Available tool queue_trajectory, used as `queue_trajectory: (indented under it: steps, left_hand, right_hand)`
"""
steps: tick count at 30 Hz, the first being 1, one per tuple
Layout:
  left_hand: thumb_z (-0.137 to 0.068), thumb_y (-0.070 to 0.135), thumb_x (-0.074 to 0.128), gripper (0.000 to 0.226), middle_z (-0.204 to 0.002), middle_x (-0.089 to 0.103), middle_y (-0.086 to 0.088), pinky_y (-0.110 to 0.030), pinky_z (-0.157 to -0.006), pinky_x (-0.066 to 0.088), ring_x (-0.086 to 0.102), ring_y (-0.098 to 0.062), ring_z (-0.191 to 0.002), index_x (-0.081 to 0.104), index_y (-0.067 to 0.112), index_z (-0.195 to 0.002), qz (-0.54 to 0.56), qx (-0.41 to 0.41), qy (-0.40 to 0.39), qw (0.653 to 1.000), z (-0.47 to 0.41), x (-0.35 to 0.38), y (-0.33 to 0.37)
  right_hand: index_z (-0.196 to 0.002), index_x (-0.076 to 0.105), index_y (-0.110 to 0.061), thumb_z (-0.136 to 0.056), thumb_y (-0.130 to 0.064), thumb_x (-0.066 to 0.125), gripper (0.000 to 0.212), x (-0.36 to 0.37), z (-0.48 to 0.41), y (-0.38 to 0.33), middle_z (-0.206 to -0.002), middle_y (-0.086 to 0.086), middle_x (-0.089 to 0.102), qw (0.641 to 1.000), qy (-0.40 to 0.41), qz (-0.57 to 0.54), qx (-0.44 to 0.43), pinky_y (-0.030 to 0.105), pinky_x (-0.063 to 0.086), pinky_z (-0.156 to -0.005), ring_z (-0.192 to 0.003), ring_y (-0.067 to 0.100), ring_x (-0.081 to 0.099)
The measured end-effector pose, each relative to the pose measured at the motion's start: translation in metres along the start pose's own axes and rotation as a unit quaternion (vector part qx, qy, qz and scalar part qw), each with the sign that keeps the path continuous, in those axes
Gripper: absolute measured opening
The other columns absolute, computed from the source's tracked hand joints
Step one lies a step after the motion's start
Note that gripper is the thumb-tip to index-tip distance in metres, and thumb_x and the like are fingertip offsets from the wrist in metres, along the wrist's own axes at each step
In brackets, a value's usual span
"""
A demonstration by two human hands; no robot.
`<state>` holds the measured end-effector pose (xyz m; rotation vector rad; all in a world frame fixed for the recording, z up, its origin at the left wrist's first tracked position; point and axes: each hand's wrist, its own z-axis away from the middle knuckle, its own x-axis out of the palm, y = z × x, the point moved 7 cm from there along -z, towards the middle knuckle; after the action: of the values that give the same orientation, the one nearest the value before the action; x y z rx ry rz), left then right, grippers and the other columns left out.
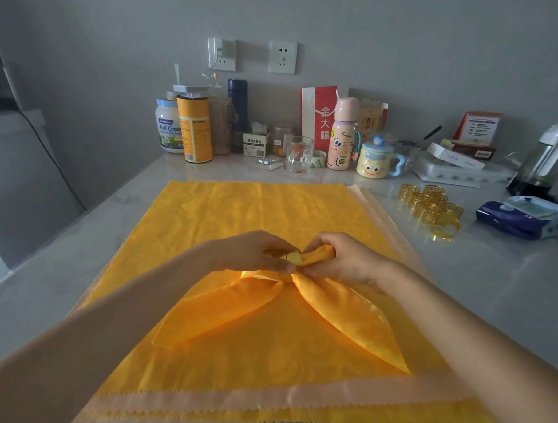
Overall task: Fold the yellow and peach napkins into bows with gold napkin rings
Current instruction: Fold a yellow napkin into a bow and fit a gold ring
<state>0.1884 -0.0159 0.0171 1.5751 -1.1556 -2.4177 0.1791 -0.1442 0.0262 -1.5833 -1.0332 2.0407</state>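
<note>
Our left hand (253, 251) pinches a gold napkin ring (291, 258); our right hand (345, 262), just beside it, grips the bunched yellow napkin (331, 309), tails fanning beneath both. Should the right grip loosen, the gathers could spring apart before the ring seats.

Dim, flat, soft-shadowed indoor light; wide-angle bending and softness at the edges

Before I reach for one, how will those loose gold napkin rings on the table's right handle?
The gold openwork metal napkin rings look rigid and probably light, being thin cut-out bands. Round and on a smooth, glossy grey stone-look table, they would likely slide or roll if nudged. They lie bunched and touching, so lifting one may shift its neighbours.
</note>
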Motion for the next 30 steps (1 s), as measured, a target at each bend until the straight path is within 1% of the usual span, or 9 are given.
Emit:
queue_trajectory:
  steps: [5,10,13,16,19,21,22,26,30]
  left_hand:
    - [-0.089,0.04,0.055,0.043,-0.124,0.058,0.013,-0.026,-0.103,0.038,0.052,-0.006,-0.116,0.052,0.03,-0.131,0.057,-0.006,-0.008,0.998,0.003,0.003,-0.006]
    - [-0.086,0.041,0.06,0.046,-0.107,0.063,0.004,-0.027,-0.092,0.042,0.056,-0.01,-0.098,0.052,0.031,-0.131,0.021,0.0,0.003,1.0,0.001,0.0,-0.005]
    - [-0.085,0.04,0.063,0.058,-0.123,0.059,0.005,-0.022,-0.097,0.039,0.053,-0.01,-0.112,0.045,0.023,-0.137,-0.011,0.008,0.001,1.0,0.001,0.0,0.002]
    - [-0.086,0.045,0.06,0.061,-0.128,0.052,0.011,-0.016,-0.094,0.031,0.046,-0.005,-0.117,0.041,0.024,-0.14,-0.081,0.013,0.003,0.997,0.0,0.003,0.01]
    - [-0.082,0.056,0.056,0.074,-0.129,0.047,0.007,-0.029,-0.101,0.031,0.044,-0.011,-0.122,0.026,0.032,-0.145,-0.154,0.015,0.023,0.988,0.0,0.004,0.009]
    - [-0.078,0.053,0.063,0.085,-0.138,0.045,0.006,-0.027,-0.104,0.033,0.043,-0.011,-0.125,0.02,0.03,-0.147,-0.089,-0.01,0.025,0.996,0.004,-0.001,-0.004]
    - [-0.077,0.048,0.066,0.083,-0.137,0.046,0.006,-0.024,-0.102,0.034,0.044,-0.011,-0.122,0.024,0.029,-0.146,-0.058,-0.026,0.029,0.998,0.006,-0.005,-0.013]
    - [-0.073,0.05,0.071,0.059,-0.117,0.056,0.013,-0.019,-0.089,0.041,0.054,-0.006,-0.1,0.049,0.032,-0.124,0.069,-0.085,0.048,0.993,0.013,-0.017,-0.04]
    - [-0.086,0.042,0.062,0.022,-0.09,0.055,0.017,-0.012,-0.066,0.039,0.051,0.001,-0.079,0.056,0.03,-0.103,0.053,-0.096,0.077,0.991,0.013,-0.015,-0.038]
  right_hand:
    - [-0.104,0.062,-0.021,-0.074,-0.041,0.074,0.038,0.004,-0.001,0.009,-0.102,-0.001,0.064,0.994,-0.017,-0.097,0.041,0.024,0.049,-0.077,-0.093,0.012,0.06]
    - [-0.106,0.061,-0.02,-0.081,-0.034,0.07,0.03,0.006,-0.007,0.013,-0.102,0.003,0.064,0.987,-0.012,-0.154,0.05,0.027,0.049,-0.077,-0.089,0.014,0.06]
    - [-0.109,0.058,-0.019,-0.087,-0.035,0.062,0.027,0.003,-0.008,0.024,-0.111,0.007,0.063,0.977,0.025,-0.196,0.077,0.034,0.048,-0.085,-0.099,0.02,0.059]
    - [-0.113,0.057,-0.019,-0.09,-0.037,0.058,0.03,-0.007,-0.006,0.014,-0.113,0.002,0.058,0.99,0.111,-0.088,0.019,0.022,0.045,-0.074,-0.101,0.015,0.055]
    - [-0.132,0.048,-0.024,-0.088,-0.04,0.059,0.049,-0.002,0.0,-0.008,-0.131,-0.001,0.049,0.99,0.078,0.097,-0.061,0.034,0.037,-0.1,-0.123,0.016,0.044]
    - [-0.14,0.039,-0.028,-0.087,-0.04,0.061,0.059,0.003,0.002,-0.017,-0.139,-0.003,0.043,0.963,0.024,0.254,-0.083,0.042,0.027,-0.108,-0.132,0.017,0.035]
    - [-0.139,0.041,-0.027,-0.086,-0.036,0.062,0.057,0.003,0.002,-0.021,-0.139,-0.004,0.043,0.956,0.005,0.281,-0.085,0.043,0.027,-0.108,-0.132,0.017,0.036]
    - [-0.138,0.043,-0.02,-0.087,-0.011,0.061,0.055,0.003,-0.003,-0.034,-0.141,-0.003,0.045,0.978,-0.06,0.188,-0.07,0.025,0.033,-0.105,-0.13,0.014,0.04]
    - [-0.137,0.045,-0.015,-0.089,-0.026,0.062,0.052,0.011,-0.017,-0.04,-0.139,0.0,0.047,0.964,-0.114,0.238,-0.039,0.031,0.037,-0.105,-0.127,0.018,0.045]
